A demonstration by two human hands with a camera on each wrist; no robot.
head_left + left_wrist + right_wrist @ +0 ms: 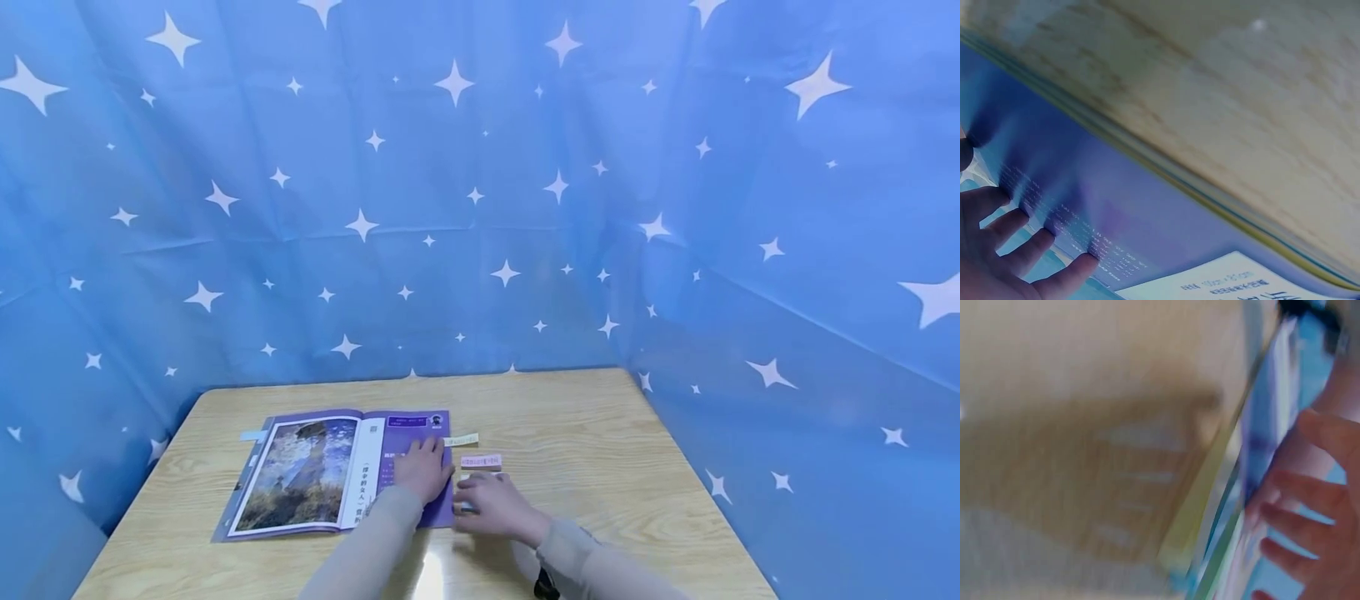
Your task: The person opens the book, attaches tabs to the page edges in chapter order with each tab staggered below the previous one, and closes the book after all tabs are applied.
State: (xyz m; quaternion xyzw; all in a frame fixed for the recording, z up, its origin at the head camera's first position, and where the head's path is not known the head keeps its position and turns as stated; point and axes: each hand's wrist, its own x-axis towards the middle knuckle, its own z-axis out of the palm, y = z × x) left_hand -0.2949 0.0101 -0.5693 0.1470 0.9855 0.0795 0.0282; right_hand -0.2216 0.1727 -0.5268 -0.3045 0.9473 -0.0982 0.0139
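An open magazine [439, 510] lies on the table, with a painting [300, 475] of a figure on its left page and a purple right page. My left hand [422, 469] rests on the purple page, fingers extended and spread in the left wrist view. Just off the right edge, my right hand [495, 507] hovers with loosely bent fingers, and nothing shows in its grasp in the blurred right wrist view. A yellow paper tab [462, 439] and a pink paper tab [482, 461] with writing stick out past that edge. White bits by the right fingers are partly hidden.
A pale blue tab [252, 435] juts from the magazine's left side. The wooden table [570, 433] extends right of the magazine. Behind and to the right hangs a blue curtain [450, 167] with white stars. A black band [546, 586] is at the right wrist.
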